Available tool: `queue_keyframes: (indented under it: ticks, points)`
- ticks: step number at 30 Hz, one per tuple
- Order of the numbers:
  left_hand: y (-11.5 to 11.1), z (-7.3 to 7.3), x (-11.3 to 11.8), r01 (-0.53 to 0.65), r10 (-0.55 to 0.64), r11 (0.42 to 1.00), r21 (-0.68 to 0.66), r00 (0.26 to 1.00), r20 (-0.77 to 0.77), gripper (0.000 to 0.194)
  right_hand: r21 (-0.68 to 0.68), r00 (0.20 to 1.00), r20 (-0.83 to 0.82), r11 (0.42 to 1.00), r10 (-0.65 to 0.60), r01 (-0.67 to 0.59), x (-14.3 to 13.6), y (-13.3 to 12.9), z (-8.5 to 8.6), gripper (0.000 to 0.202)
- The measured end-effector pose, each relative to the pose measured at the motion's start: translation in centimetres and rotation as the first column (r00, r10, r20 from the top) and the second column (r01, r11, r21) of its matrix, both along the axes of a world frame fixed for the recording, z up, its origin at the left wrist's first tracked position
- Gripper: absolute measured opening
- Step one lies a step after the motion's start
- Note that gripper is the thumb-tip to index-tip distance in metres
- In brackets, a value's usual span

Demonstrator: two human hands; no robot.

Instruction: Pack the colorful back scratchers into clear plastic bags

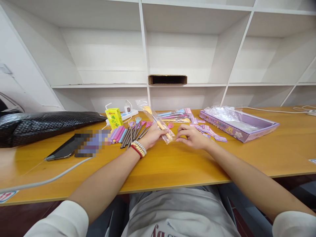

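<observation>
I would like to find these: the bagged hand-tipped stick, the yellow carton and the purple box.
Bagged hand-tipped stick [160,124], head view: on its yellow handle, inside the bag.
Yellow carton [114,119], head view: on its front face.
Purple box [222,126], head view: on its long outer wall.

White shelves are standing at twelve o'clock behind a long wooden worktop, and a power strip is lying at eleven o'clock, suggesting an office or small workroom.

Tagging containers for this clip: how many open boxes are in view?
2: the purple box on the table at right, and the brown box on the shelf.
</observation>
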State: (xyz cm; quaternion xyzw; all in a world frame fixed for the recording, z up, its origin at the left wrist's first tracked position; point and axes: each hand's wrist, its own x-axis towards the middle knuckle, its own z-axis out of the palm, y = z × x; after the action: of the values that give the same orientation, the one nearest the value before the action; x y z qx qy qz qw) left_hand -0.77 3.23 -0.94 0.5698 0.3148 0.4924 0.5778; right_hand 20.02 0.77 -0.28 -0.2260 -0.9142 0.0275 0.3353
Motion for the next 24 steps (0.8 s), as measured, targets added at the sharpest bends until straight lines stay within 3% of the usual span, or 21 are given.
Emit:
queue_keyframes:
  ticks: [4,9,14,16,20,24]
  points:
    - [-0.6,-0.3,0.8,0.082,-0.074,0.993,0.09,0.994,-0.082,0.034,-0.093,1.0,-0.009,0.996,0.016,-0.017,-0.3,-0.1,-0.1,0.015]
    - [-1.2,-0.5,1.3,0.182,-0.172,0.98,0.084,0.979,-0.112,0.029,-0.183,1.0,0.002,0.983,-0.011,0.011,-0.5,0.1,-0.5,0.013]
    - [-1.4,-0.3,1.2,0.253,-0.245,0.966,0.059,0.962,-0.118,0.03,-0.131,0.996,-0.08,0.991,-0.043,0.032,-0.4,0.2,-0.3,0.018]
    - [-1.5,-0.2,1.3,0.273,-0.261,0.958,0.084,0.957,-0.129,0.032,-0.171,0.994,-0.09,0.984,-0.056,0.04,-0.4,0.2,-0.3,0.02]
    - [-1.9,0.0,1.3,0.309,-0.292,0.947,0.083,0.941,-0.172,0.04,-0.399,0.987,-0.022,0.907,-0.159,0.138,-0.4,0.4,-0.6,0.028]
    - [-2.1,0.0,1.3,0.33,-0.306,0.941,0.075,0.925,-0.227,0.05,-0.511,0.977,-0.065,0.848,-0.205,0.144,-0.5,0.7,-1.0,0.035]
